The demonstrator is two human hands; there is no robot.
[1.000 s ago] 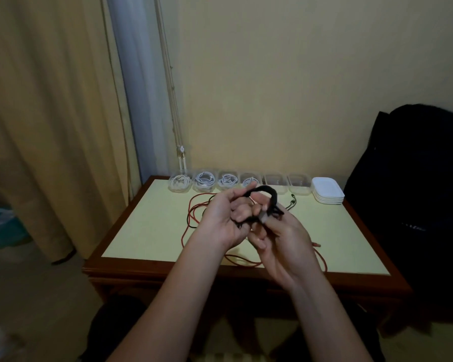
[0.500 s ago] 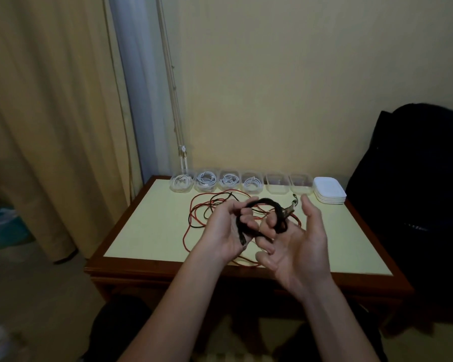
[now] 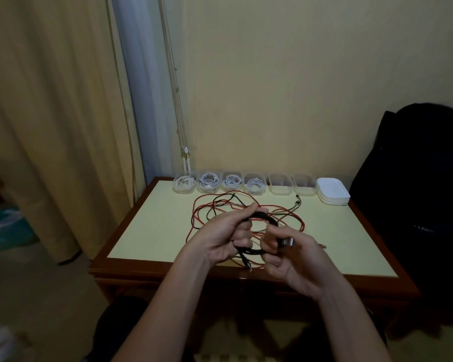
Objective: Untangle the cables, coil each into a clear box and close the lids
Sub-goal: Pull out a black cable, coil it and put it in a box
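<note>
Head view: you are holding a thick black cable (image 3: 266,219) in both hands, lifted above the near half of the pale yellow table with a dark wooden rim (image 3: 154,226). Your left hand (image 3: 220,239) is curling its fingers round one side of the loop, with the cable passing through the fist and arching across to the other hand. Your right hand (image 3: 298,259) is pinching the cable's silvery connector (image 3: 287,241) between thumb and curled fingers. The lower run of the loop is sagging between the two hands, and its other plug end (image 3: 247,263) is hanging free just below your left hand.

Under your hands a long thin red cable (image 3: 197,212) is lying on the table in loose loops, tangled with a thin black cable (image 3: 221,196). Along the far edge, four clear plastic boxes (image 3: 232,182) are sitting in a row, each with a coiled white cable inside, lids off. Two more clear boxes (image 3: 280,184) are standing just to their right, and a stack of white lids (image 3: 332,192) is resting beside those.
</note>
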